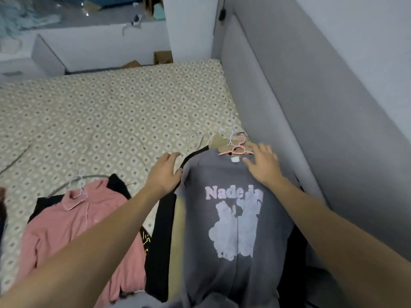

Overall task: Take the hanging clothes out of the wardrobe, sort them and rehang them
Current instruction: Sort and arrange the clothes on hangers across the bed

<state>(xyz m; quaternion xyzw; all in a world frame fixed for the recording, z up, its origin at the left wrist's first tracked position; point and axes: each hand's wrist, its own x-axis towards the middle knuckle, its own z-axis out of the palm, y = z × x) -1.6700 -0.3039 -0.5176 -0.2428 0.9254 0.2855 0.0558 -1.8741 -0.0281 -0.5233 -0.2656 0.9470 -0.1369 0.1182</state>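
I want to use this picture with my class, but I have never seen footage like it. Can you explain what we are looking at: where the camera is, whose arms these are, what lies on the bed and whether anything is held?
There is no machine here. One camera sits on a person's head, looking forward and down, so the two bare arms reaching in from below are that person's own.

The surface is a bed with a patterned sheet, set against a grey headboard. On it lie clothes on hangers: a pink shirt on the left, over something black, and a grey T-shirt with pale print on a pink hanger, on top of other garments.

The left hand curls round the T-shirt's shoulder edge. The right hand lies with spread fingers near the collar, gripping nothing. The person seems to be laying the shirt flat.
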